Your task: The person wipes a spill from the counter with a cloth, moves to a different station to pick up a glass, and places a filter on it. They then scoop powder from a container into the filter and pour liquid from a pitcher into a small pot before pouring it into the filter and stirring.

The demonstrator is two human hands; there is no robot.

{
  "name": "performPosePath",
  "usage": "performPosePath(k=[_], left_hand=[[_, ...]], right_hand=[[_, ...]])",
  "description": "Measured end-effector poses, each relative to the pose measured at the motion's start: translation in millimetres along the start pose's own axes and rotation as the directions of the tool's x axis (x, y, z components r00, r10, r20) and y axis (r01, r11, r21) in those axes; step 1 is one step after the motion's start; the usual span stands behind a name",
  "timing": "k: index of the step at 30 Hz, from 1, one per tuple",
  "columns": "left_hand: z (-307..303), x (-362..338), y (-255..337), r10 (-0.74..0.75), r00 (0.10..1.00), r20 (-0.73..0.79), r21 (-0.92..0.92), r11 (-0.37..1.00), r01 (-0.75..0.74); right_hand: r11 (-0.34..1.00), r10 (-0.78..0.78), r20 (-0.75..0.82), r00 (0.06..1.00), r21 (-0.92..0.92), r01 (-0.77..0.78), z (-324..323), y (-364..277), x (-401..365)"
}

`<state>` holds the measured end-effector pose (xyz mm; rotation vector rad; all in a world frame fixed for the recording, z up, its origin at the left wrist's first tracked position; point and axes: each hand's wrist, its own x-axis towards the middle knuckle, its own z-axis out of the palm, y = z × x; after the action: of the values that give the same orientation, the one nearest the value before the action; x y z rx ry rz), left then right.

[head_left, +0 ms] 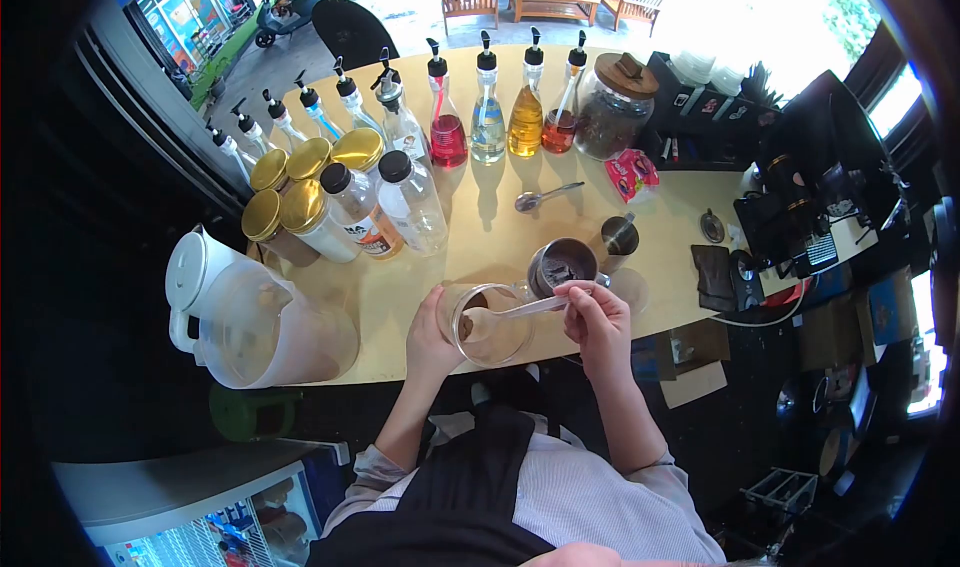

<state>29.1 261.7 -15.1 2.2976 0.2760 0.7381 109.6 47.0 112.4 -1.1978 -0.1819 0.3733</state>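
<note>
The glass, likely stiff, slick and fragile, seemed best held around its wall. The left hand gripped that wall, to the left of the cup. Just beside the cup, the right hand pinched the spoon, probably light, by its handle; beyond the fingertips, its bowl reached inside the glass.

Bright daylight falls past the pale yellow worktop, whose far edge curves; beyond it, wooden benches and a low wooden table stand outside on grey paving, while the floor indoors is dark
</note>
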Motion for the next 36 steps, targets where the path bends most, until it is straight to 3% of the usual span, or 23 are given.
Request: performPosePath(k=[13, 18, 22, 24, 36], left_hand=[[24.6, 20.1, 10.0, 0.013, 1.000, -0.020, -0.104, 0.994, -0.015], [29.9, 21.0, 3.2, -0.153, 0.984, 0.089, -0.200, 0.965, 0.168], [25.7, 27.7, 12.0, -0.187, 0.972, 0.138, -0.147, 0.967, 0.207], [34.2, 29.0, 7.5, -0.194, 0.972, 0.130, -0.294, 0.929, 0.224], [57.1, 26.2, 2.0, -0.228, 0.971, 0.077, -0.334, 0.911, 0.240]], right_hand=[[0.975, -0.047, -0.113, 0.993, 0.211, 0.070, -41.1, -17.1, 26.7], [0.962, -0.056, -0.157, 0.986, 0.254, 0.096, -56.4, -36.3, 41.3], [0.949, -0.063, -0.157, 0.986, 0.296, 0.107, -78.6, -40.8, 55.8], [0.948, -0.065, -0.136, 0.989, 0.301, 0.104, -92.2, -38.1, 61.9], [0.955, -0.045, -0.028, 0.999, 0.293, 0.052, -138.0, -8.2, 84.7]])
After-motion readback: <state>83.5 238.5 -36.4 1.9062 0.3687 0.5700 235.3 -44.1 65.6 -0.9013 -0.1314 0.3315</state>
